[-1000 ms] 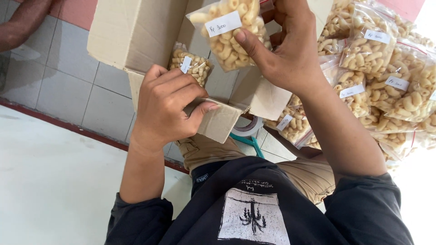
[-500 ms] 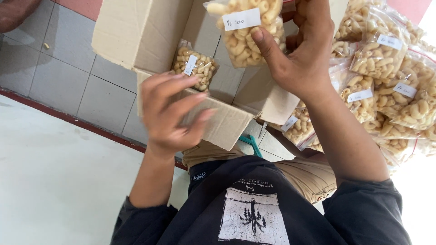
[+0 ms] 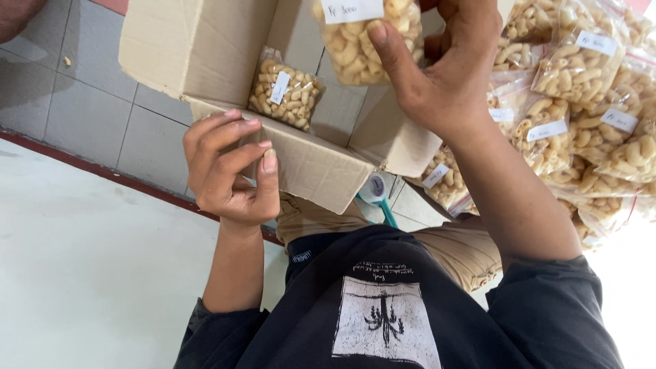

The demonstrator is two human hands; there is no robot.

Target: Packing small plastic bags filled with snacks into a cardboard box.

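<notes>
A clear bag of macaroni (image 3: pixel 365 37) hangs above the open cardboard box (image 3: pixel 205 51), pinched by the right hand (image 3: pixel 437 75). The left hand (image 3: pixel 229 167), fingers loosely curled and holding nothing, touches the box's near flap. Another bag (image 3: pixel 283 94) lies inside the box.

The right hand (image 3: pixel 447 75) is gripping a labelled bag of macaroni snacks (image 3: pixel 365 37) over the cardboard box (image 3: pixel 205 51), while the left hand (image 3: pixel 229 171) is touching its flap (image 3: pixel 321 171).
</notes>
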